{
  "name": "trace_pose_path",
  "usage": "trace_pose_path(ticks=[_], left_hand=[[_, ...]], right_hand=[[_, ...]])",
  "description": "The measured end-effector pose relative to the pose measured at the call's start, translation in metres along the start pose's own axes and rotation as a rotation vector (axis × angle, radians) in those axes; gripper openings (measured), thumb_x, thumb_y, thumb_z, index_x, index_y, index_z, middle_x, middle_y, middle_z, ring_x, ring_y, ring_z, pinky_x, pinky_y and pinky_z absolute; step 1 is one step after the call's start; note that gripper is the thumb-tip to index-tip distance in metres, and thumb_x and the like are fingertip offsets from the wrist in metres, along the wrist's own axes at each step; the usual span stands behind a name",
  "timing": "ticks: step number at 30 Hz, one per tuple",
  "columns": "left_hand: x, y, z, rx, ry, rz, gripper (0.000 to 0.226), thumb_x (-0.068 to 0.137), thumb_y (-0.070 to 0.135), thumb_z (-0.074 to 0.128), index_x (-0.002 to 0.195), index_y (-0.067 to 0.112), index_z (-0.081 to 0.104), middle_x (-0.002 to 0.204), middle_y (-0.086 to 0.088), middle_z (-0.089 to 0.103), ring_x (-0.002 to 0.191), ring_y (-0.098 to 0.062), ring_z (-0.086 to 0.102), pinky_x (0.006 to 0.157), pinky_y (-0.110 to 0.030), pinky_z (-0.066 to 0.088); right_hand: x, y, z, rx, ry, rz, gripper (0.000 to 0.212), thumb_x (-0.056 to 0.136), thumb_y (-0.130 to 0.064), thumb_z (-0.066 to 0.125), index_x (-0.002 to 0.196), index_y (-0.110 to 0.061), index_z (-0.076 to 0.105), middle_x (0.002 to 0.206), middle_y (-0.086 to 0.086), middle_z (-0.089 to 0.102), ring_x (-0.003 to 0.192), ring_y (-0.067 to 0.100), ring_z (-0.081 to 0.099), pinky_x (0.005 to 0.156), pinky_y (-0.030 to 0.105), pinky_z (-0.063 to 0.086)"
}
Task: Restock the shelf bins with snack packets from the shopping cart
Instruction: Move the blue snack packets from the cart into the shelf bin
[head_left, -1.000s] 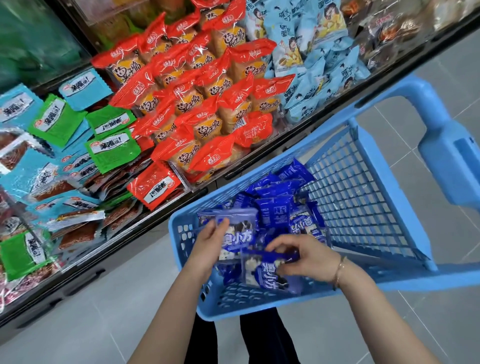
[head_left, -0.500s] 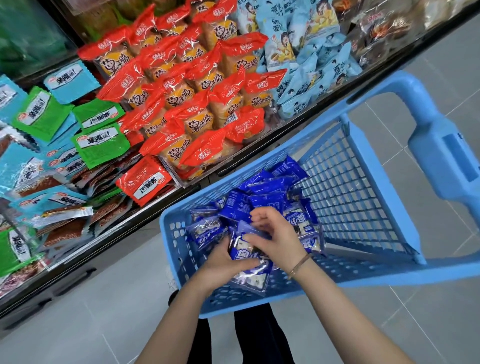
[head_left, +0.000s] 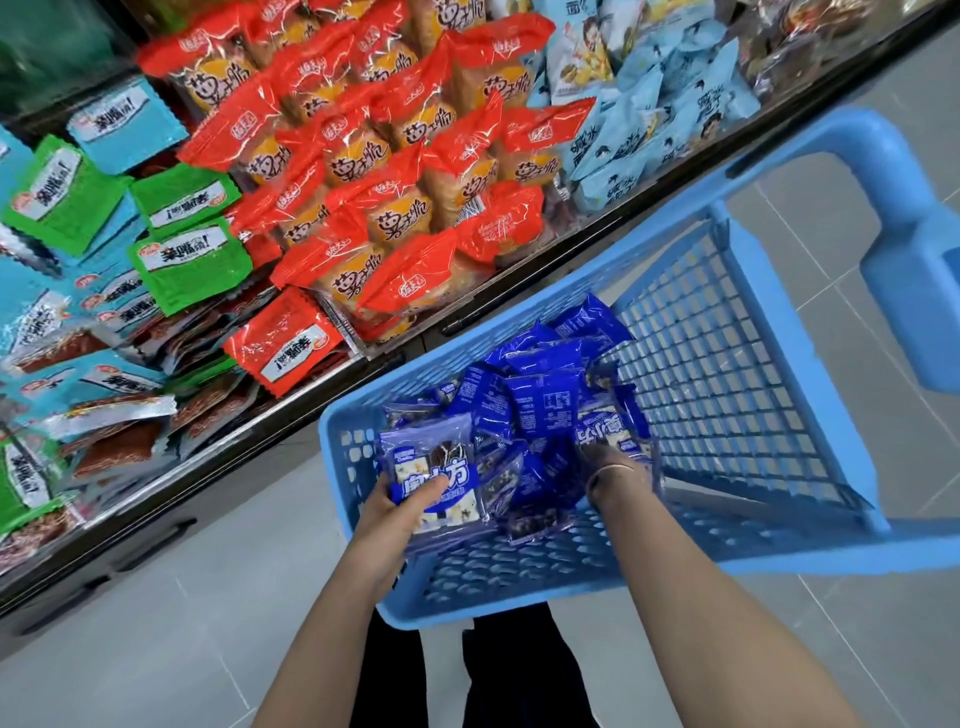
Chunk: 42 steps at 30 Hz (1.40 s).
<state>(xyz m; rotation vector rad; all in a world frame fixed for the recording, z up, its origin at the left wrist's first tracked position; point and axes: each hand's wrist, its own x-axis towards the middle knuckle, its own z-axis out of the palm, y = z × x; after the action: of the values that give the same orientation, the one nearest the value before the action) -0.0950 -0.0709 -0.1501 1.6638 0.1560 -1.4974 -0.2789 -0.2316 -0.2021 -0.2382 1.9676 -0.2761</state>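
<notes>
— Where are we looking from?
— From the person's head. It is our one view, a wide lens aimed forward and steeply down, so the blue handle (head_left: 904, 270) bows at the right edge.
— How near are we?
— Near. Both forearms rise from the bottom edge. The left hand (head_left: 395, 519) and right hand (head_left: 605, 462) sit just below centre, among the blue packets (head_left: 540, 400) in the cart (head_left: 519, 582).
— And which way do we face?
— Along the cart, its near end towards us. The shelf bins (head_left: 218, 462) cross our upper left on a slant, and grey floor (head_left: 156, 649) fills the lower left and far right.
</notes>
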Motion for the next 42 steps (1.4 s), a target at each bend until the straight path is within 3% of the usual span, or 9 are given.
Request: trace_pose_path(ticks=[4,6,8,14,19,27,31,35,42], left_hand=[[0.000,-0.006,-0.004,-0.060,0.008,-0.027,0.024,0.085,0.019,0.069,0.098,0.033,0.054,0.074,0.016,0.073,0.067,0.001,0.069,0.063,-0.021,0.052],[-0.002,-0.006,-0.005,-0.081,0.009,-0.049,0.027,0.085,0.017,0.069,0.109,0.025,0.058,0.086,0.004,0.076,0.079,-0.013,0.073,0.070,-0.031,0.056],[-0.008,-0.004,-0.007,-0.118,0.009,-0.050,0.024,0.086,0.016,0.068,0.105,0.026,0.058,0.078,0.005,0.076,0.070,-0.010,0.072,0.055,-0.025,0.056],[-0.054,0.014,-0.014,-0.162,0.032,-0.007,0.029,0.088,0.012,0.063,0.117,0.014,0.059,0.103,-0.016,0.073,0.089,-0.032,0.071,0.066,-0.036,0.059],[-0.118,0.019,-0.040,-0.287,0.131,0.055,0.013,0.090,0.011,0.060,0.100,0.019,0.062,0.082,-0.008,0.076,0.064,-0.021,0.072,0.046,-0.026,0.054],[-0.189,0.025,-0.082,-0.514,0.269,0.188,0.011,0.089,0.012,0.062,0.098,0.017,0.063,0.079,-0.007,0.075,0.061,-0.022,0.072,0.049,-0.029,0.056],[-0.214,0.026,-0.108,-0.587,0.278,0.227,0.012,0.088,0.014,0.063,0.100,0.013,0.061,0.076,-0.009,0.074,0.057,-0.022,0.070,0.046,-0.027,0.054],[-0.233,0.026,-0.158,-0.623,0.293,0.256,0.024,0.088,0.015,0.063,0.111,0.010,0.058,0.077,-0.007,0.074,0.058,-0.020,0.070,0.050,-0.026,0.055],[-0.268,0.033,-0.290,-0.602,0.324,0.350,0.015,0.091,0.008,0.059,0.102,0.018,0.061,0.074,-0.004,0.075,0.056,-0.018,0.070,0.048,-0.028,0.056]], right_hand=[[-0.001,0.001,0.005,0.208,-0.159,0.172,0.023,0.091,-0.013,0.052,0.069,-0.011,0.046,0.058,0.005,0.052,0.051,0.018,0.052,0.036,0.018,0.045],[-0.009,0.002,-0.002,0.149,-0.179,0.128,0.017,0.088,-0.011,0.052,0.072,-0.010,0.046,0.068,0.007,0.049,0.061,0.019,0.048,0.049,0.028,0.051],[-0.014,0.003,-0.015,0.247,-0.161,0.033,0.008,0.086,-0.004,0.054,0.082,-0.007,0.047,0.073,0.009,0.051,0.064,0.020,0.051,0.055,0.032,0.055],[-0.049,0.004,-0.057,0.286,-0.177,-0.225,0.020,0.082,0.009,0.055,0.078,-0.011,0.054,0.061,0.004,0.056,0.049,0.012,0.054,0.042,0.017,0.048],[-0.101,-0.027,-0.090,0.133,-0.308,-0.372,0.018,0.083,-0.004,0.064,0.071,-0.013,0.054,0.043,-0.006,0.054,0.039,0.008,0.050,0.042,0.019,0.044],[-0.193,-0.042,-0.079,0.214,-0.735,-0.270,0.033,0.093,-0.034,0.048,0.084,-0.018,0.075,0.087,0.005,0.074,0.085,0.027,0.068,0.071,0.040,0.059],[-0.235,-0.023,-0.062,0.176,-0.843,-0.140,0.041,0.093,-0.043,0.048,0.108,-0.011,0.066,0.093,0.017,0.073,0.082,0.031,0.071,0.061,0.038,0.058],[-0.278,0.011,-0.046,0.027,-0.918,-0.053,0.012,0.094,-0.026,0.049,0.095,-0.016,0.055,0.096,0.031,0.067,0.073,0.035,0.071,0.055,0.038,0.059],[-0.334,0.099,0.013,-0.173,-0.788,-0.425,0.023,0.089,0.010,0.041,0.088,-0.010,0.053,0.077,0.013,0.062,0.069,0.025,0.060,0.059,0.032,0.053]])
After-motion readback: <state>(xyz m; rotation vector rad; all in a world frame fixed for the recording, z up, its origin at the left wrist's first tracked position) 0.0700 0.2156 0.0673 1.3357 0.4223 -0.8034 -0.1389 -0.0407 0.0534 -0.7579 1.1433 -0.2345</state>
